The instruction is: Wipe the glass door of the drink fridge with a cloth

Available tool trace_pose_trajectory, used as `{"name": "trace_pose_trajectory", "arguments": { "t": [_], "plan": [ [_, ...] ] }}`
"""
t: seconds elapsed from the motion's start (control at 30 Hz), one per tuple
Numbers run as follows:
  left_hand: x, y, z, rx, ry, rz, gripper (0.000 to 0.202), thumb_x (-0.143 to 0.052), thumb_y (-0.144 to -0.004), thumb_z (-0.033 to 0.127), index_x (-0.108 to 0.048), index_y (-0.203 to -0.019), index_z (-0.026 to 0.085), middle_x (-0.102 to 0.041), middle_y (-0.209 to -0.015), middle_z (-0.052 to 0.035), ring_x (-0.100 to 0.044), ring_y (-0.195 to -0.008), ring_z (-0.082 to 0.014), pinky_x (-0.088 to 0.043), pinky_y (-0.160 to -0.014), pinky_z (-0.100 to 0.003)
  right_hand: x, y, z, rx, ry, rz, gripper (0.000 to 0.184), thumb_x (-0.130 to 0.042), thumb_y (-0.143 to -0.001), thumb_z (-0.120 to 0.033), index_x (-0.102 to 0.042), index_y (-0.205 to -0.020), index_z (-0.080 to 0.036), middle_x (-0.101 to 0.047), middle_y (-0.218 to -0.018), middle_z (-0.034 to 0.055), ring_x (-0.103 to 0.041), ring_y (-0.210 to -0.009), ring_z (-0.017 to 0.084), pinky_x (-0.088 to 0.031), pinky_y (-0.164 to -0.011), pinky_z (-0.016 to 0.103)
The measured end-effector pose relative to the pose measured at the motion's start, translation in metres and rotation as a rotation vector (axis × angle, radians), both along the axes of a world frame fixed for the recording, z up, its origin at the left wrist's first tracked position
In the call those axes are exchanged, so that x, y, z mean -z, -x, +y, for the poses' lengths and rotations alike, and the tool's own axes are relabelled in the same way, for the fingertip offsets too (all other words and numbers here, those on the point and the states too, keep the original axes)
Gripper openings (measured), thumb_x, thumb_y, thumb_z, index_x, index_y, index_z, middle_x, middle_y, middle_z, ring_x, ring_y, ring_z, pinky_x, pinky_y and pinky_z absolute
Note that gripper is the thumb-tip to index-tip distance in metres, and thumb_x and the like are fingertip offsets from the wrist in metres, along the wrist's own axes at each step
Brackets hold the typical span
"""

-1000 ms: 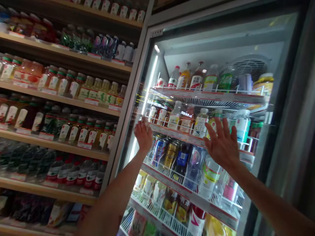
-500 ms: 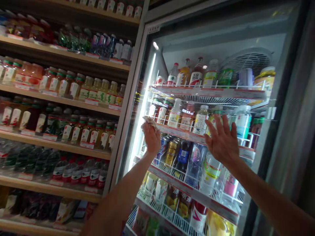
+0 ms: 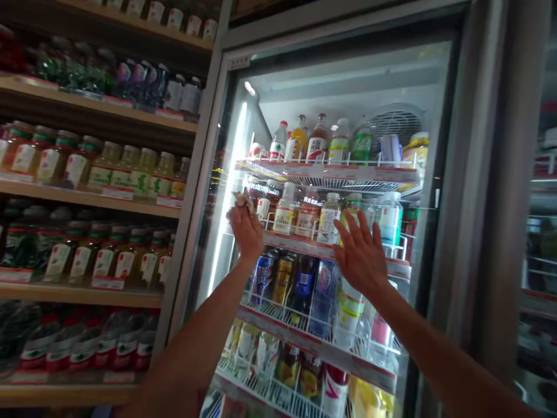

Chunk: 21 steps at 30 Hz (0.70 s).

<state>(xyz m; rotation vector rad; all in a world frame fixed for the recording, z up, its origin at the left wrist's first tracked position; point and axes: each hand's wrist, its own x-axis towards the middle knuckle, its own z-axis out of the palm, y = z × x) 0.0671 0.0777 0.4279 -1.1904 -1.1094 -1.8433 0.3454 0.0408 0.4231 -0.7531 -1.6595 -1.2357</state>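
A tall drinks fridge with a glass door point(image 3: 348, 75) stands in front of me, lit inside. My left hand point(image 3: 246, 227) presses a small crumpled white cloth point(image 3: 242, 200) against the glass near the door's left edge. My right hand point(image 3: 362, 253) lies flat on the glass with its fingers spread, holding nothing, level with the second shelf. Behind the glass, wire shelves point(image 3: 331, 173) carry bottles point(image 3: 300, 137) above and cans point(image 3: 282, 277) lower down.
To the left, wooden shelves point(image 3: 82, 197) hold rows of bottled drinks point(image 3: 130, 169). The fridge's grey frame point(image 3: 478, 191) runs down the right side, with another cooler point(image 3: 537, 232) beyond it.
My left hand with the cloth has shifted up along the glass. The view has swung right, so the fridge sits further left. My right hand stays flat on the door.
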Motion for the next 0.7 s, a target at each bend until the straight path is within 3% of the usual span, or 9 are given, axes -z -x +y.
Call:
{"name": "trace_pose_trajectory", "arguments": {
  "t": [0.1, 0.2, 0.27, 0.33, 0.4, 0.47, 0.53, 0.63, 0.7],
  "plan": [
    [-0.007, -0.036, -0.002, -0.027, -0.051, 0.112, 0.046, -0.027, -0.092, 0.027, -0.038, -0.134, 0.013, -0.031, -0.147, -0.0146, -0.014, -0.141, -0.0265, -0.016, -0.114, -0.055, 0.0, 0.001, 0.001, -0.004, -0.002, 0.016, 0.056, -0.033, -0.093, -0.037, -0.015, -0.145, -0.027, -0.025, -0.151, 0.0057, -0.012, -0.141, 0.026, -0.018, -0.112, 0.051],
    [0.001, -0.082, -0.01, -0.007, -0.067, 0.657, 0.043, -0.03, -0.091, 0.021, -0.042, -0.132, 0.022, -0.044, -0.14, -0.0046, -0.018, -0.14, -0.0201, -0.021, -0.115, -0.048, 0.001, 0.0, 0.002, -0.012, -0.021, 0.025, 0.058, -0.032, -0.093, -0.036, -0.01, -0.146, -0.027, -0.026, -0.151, 0.005, -0.014, -0.141, 0.025, -0.018, -0.112, 0.05],
    [0.003, -0.084, -0.017, 0.014, -0.034, 0.933, 0.042, -0.034, -0.09, 0.02, -0.045, -0.13, 0.024, -0.048, -0.137, -0.0011, -0.023, -0.138, -0.0177, -0.025, -0.115, -0.043, 0.001, -0.001, 0.002, -0.016, -0.036, 0.023, 0.06, -0.033, -0.093, -0.034, -0.007, -0.147, -0.028, -0.027, -0.151, 0.0052, -0.016, -0.141, 0.024, -0.019, -0.112, 0.049],
    [-0.003, -0.054, -0.021, 0.01, -0.02, 0.901, 0.041, -0.033, -0.088, 0.018, -0.049, -0.125, 0.025, -0.052, -0.133, -0.0005, -0.032, -0.134, -0.016, -0.028, -0.114, -0.04, 0.001, -0.002, 0.001, -0.017, -0.047, 0.034, 0.061, -0.034, -0.093, -0.032, -0.005, -0.147, -0.028, -0.027, -0.151, 0.0055, -0.018, -0.14, 0.023, -0.02, -0.111, 0.048],
    [-0.013, -0.012, -0.02, -0.044, -0.028, 0.448, 0.04, -0.032, -0.087, 0.017, -0.053, -0.12, 0.024, -0.056, -0.127, -0.0026, -0.039, -0.13, -0.0173, -0.032, -0.112, -0.042, 0.002, -0.003, 0.0, -0.013, -0.06, 0.066, 0.063, -0.035, -0.093, -0.03, -0.003, -0.147, -0.028, -0.025, -0.151, 0.0056, -0.02, -0.14, 0.023, -0.021, -0.111, 0.047],
    [-0.015, 0.012, -0.017, -0.056, -0.053, 0.256, 0.045, -0.026, -0.088, 0.015, -0.044, -0.128, 0.01, -0.048, -0.134, -0.0161, -0.03, -0.135, -0.0271, -0.023, -0.111, -0.058, 0.002, -0.002, -0.001, -0.018, -0.078, 0.092, 0.063, -0.035, -0.092, -0.029, -0.003, -0.147, -0.028, -0.022, -0.153, 0.005, -0.021, -0.14, 0.022, -0.022, -0.111, 0.047],
    [-0.003, 0.0, -0.014, -0.054, -0.041, 0.245, 0.045, -0.03, -0.089, 0.019, -0.041, -0.131, 0.01, -0.043, -0.138, -0.0167, -0.025, -0.137, -0.0284, -0.022, -0.112, -0.057, 0.001, -0.002, -0.002, -0.038, -0.098, 0.092, 0.063, -0.033, -0.092, -0.028, -0.002, -0.147, -0.029, -0.019, -0.153, 0.0037, -0.02, -0.14, 0.022, -0.022, -0.111, 0.046],
    [0.025, -0.053, -0.016, 0.021, -0.035, 0.678, 0.044, -0.036, -0.09, 0.023, -0.041, -0.133, 0.02, -0.044, -0.14, -0.0085, -0.02, -0.139, -0.0243, -0.023, -0.113, -0.051, 0.002, -0.009, -0.002, -0.101, -0.141, 0.083, 0.061, -0.03, -0.092, -0.026, -0.003, -0.147, -0.028, -0.018, -0.154, 0.0035, -0.021, -0.14, 0.021, -0.026, -0.11, 0.046],
    [0.031, -0.073, -0.016, 0.046, -0.053, 0.886, 0.043, -0.039, -0.09, 0.023, -0.041, -0.133, 0.022, -0.045, -0.139, -0.005, -0.022, -0.139, -0.0222, -0.025, -0.114, -0.048, 0.004, -0.017, -0.002, -0.116, -0.168, 0.119, 0.059, -0.03, -0.092, -0.025, -0.007, -0.147, -0.027, -0.022, -0.153, 0.0055, -0.024, -0.139, 0.023, -0.028, -0.108, 0.048]
  ]
}}
